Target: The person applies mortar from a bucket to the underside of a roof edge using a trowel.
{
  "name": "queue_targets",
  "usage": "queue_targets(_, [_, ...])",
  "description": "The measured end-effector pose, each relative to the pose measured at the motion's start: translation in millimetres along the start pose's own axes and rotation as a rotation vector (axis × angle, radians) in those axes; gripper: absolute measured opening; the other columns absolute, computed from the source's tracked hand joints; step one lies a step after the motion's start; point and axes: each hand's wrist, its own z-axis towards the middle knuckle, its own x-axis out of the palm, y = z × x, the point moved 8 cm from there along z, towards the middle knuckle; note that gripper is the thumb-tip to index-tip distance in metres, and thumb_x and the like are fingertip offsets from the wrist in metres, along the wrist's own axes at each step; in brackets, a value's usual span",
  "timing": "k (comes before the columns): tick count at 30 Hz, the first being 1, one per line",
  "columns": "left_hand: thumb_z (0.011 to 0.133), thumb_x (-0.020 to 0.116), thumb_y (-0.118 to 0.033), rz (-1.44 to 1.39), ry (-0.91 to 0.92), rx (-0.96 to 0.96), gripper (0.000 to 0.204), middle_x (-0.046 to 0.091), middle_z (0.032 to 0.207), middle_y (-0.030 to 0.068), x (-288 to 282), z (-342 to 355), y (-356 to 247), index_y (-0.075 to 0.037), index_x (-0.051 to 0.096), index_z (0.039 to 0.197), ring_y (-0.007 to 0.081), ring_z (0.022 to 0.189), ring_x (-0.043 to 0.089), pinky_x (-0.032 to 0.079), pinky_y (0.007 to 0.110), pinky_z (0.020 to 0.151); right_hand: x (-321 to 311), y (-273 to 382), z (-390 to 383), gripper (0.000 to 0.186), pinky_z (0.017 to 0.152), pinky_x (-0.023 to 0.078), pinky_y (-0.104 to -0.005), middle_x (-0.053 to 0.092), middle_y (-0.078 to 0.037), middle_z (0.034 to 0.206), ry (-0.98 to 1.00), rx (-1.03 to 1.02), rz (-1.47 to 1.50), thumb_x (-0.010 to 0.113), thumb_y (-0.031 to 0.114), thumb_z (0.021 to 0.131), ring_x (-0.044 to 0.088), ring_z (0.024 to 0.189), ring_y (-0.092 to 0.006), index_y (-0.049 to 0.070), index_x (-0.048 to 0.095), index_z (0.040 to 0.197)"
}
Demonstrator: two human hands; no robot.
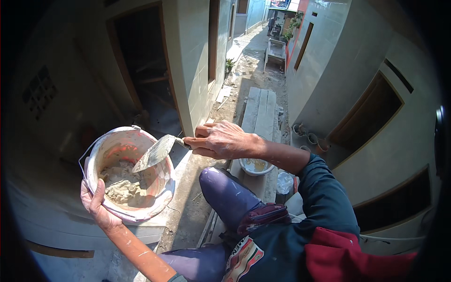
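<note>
My left hand (96, 204) grips the near rim of a worn pink and white bucket (162, 181) and holds it tilted toward me. Pale wet mortar (123, 185) lies in its bottom. My right hand (221, 139) is closed on the handle of a pointed steel trowel (154, 154). The trowel's blade reaches from the right over the bucket's rim and hangs above the mortar. My knees in purple trousers (228, 195) are below the right hand.
Far below runs a narrow alley with long wooden planks (260, 113) and a white basin (256, 167) of cloudy liquid. Tiled walls stand on both sides, with a dark doorway (145, 70) on the left. Small pots (310, 138) sit by the right wall.
</note>
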Motion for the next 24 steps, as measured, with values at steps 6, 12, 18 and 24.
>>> queue_targets(6, [0.081,0.074,-0.012,0.099,-0.118,0.034,0.054,0.060,0.122,0.0151,-26,-13,19,0.006,0.053,0.127,0.0210,0.112,0.057,0.040,0.036,0.102,70,15,30,0.037,0.077,0.049,-0.0371,0.060,-0.011,0.093,0.183,-0.060,-0.184,0.050,0.021,0.092,0.059,0.096,-0.0267,0.017,0.055,0.128])
queue_targets(12, [0.077,0.080,-0.019,0.119,-0.142,0.050,0.051,0.065,0.117,0.0079,-41,-7,31,0.003,0.061,0.119,0.0118,0.106,0.057,0.039,0.027,0.099,77,26,44,0.045,0.083,0.045,-0.0358,0.056,-0.011,0.105,0.143,-0.106,-0.334,0.052,0.017,0.087,0.056,0.099,-0.0231,0.020,0.054,0.132])
queue_targets(18, [0.073,0.083,-0.020,0.162,-0.129,0.055,0.029,0.065,0.119,0.0107,-56,-19,39,-0.001,0.067,0.090,0.0103,0.102,0.058,0.041,0.026,0.095,126,53,58,0.033,0.080,0.047,-0.0376,0.056,-0.011,0.097,0.174,-0.181,-0.403,0.055,0.016,0.085,0.058,0.094,-0.0239,0.011,0.056,0.118])
queue_targets(24, [0.071,0.085,-0.025,0.230,-0.048,0.190,0.038,0.064,0.118,0.0158,-51,-19,36,-0.007,0.051,0.064,0.0177,0.109,0.056,0.039,0.033,0.099,143,86,51,0.028,0.073,0.046,-0.0361,0.054,-0.009,0.092,0.116,-0.245,-0.359,0.055,0.019,0.085,0.058,0.086,-0.0206,0.008,0.055,0.111])
